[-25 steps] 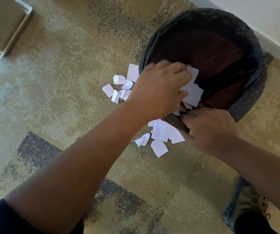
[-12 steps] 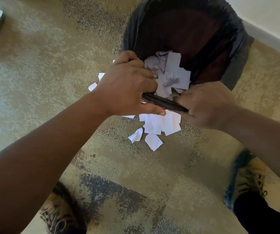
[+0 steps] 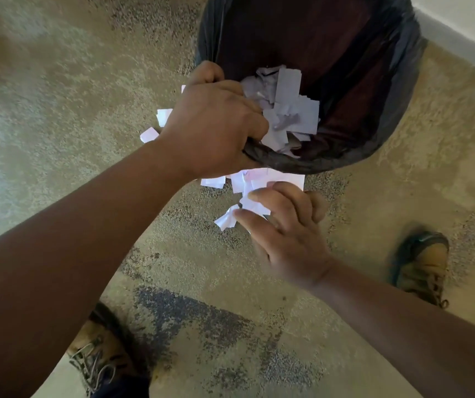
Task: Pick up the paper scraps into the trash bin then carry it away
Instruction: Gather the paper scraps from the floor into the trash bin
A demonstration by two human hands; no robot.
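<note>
While the trash bin (image 3: 374, 90) lies tipped on the carpet (image 3: 58, 110) with its mouth turned toward the person, the left hand (image 3: 216, 130) grips the near rim, fingers curled over the edge of the black liner (image 3: 311, 163) and into the bin; this hold appears meant to keep the opening low and steady so that scraps can be drawn in. A heap of paper scraps (image 3: 288, 110) already sits inside, just beyond that hand. The right hand (image 3: 285, 234) rests on the loose scraps (image 3: 259, 185) lying on the floor just outside the rim, fingers bent and slightly spread, the fingertips pinching and gathering several pieces. A few further pieces (image 3: 156, 124) lie beside the left wrist, partly hidden by it. Judged from this layout, collection is well advanced but incomplete; the bin cannot sensibly be carried away until both outside clusters are cleared. Two shoes (image 3: 422, 262) stand well apart, behind the work.
</note>
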